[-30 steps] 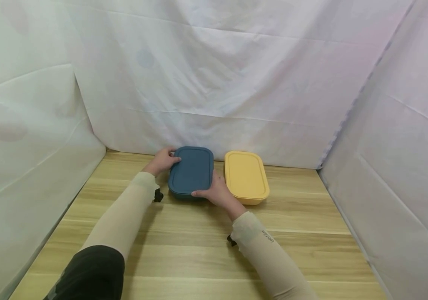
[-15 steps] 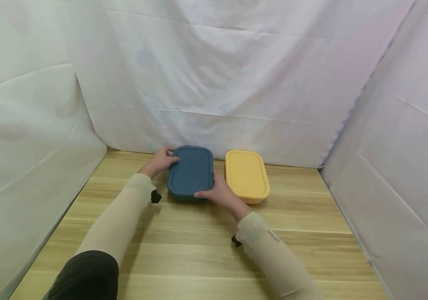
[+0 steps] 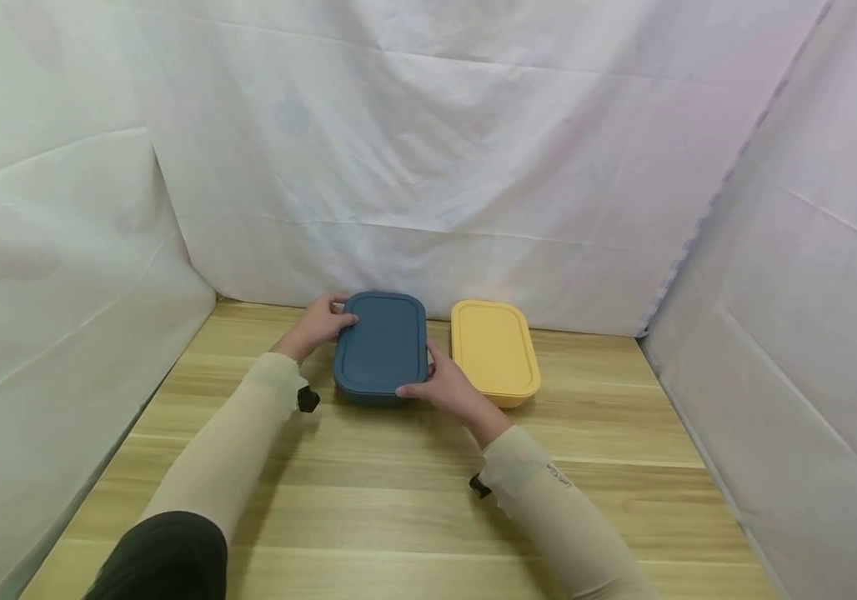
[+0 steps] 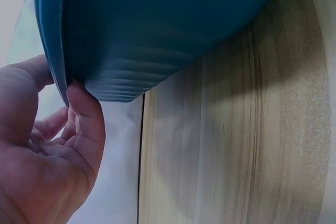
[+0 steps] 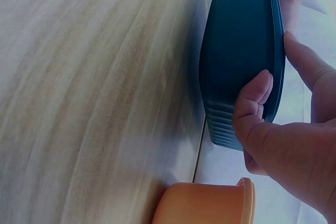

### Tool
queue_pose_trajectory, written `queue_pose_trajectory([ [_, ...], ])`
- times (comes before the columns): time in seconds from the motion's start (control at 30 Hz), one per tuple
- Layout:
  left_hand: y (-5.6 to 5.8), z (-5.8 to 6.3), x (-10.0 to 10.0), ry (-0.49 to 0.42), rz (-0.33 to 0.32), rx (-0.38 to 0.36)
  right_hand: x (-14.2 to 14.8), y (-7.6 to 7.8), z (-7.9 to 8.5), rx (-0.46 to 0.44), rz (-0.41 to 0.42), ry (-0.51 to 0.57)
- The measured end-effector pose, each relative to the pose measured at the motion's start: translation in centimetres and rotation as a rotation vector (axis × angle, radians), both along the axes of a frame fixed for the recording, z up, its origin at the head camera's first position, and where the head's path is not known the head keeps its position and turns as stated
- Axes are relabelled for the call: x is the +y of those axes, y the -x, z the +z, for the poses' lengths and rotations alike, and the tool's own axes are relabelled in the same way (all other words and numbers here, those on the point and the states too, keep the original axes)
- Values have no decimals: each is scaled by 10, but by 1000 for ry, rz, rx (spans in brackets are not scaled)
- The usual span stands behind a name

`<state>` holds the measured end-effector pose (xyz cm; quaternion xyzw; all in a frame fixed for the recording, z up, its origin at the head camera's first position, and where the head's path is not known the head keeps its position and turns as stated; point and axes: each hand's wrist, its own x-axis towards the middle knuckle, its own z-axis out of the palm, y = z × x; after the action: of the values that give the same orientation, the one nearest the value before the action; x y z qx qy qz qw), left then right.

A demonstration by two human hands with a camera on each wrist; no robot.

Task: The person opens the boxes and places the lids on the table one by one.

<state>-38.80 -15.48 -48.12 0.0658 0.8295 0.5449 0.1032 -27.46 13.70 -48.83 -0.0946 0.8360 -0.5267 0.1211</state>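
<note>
A dark blue food container with a lid (image 3: 382, 346) stands on the wooden table by the back cloth. At its far left corner my left hand (image 3: 316, 323) pinches the lid rim; in the left wrist view the thumb lies on top and the index finger (image 4: 86, 108) is under the rim. My right hand (image 3: 449, 387) holds the near right corner. Seen from the right wrist, its thumb presses the lid top and curled fingers (image 5: 254, 93) reach under the rim. The lid sits on the ribbed container body (image 5: 231, 51), and its contents are hidden.
Just right of the blue container stands a yellow lidded food container (image 3: 494, 348), close beside my right hand. White cloth walls (image 3: 428, 167) enclose the wooden table (image 3: 368, 500) at the back and both sides.
The blue container has shifted very slightly left. My right hand has slid a little right along the near edge, and both forearms have spread apart a bit. The yellow container stays put.
</note>
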Motion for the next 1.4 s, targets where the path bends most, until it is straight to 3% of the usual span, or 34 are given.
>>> queue_pose_trajectory([
  [0.43,-2,-1,0,25,12,27,2,-6,1,-25,5,36],
  [0.77,-11,-8,-2,26,-18,-5,7,-16,0,-66,-2,32],
  [1.1,-18,-7,1,70,-11,27,14,-23,0,-94,-2,22],
  [1.4,-29,-5,1,11,-38,6,19,-29,-3,-121,16,42],
])
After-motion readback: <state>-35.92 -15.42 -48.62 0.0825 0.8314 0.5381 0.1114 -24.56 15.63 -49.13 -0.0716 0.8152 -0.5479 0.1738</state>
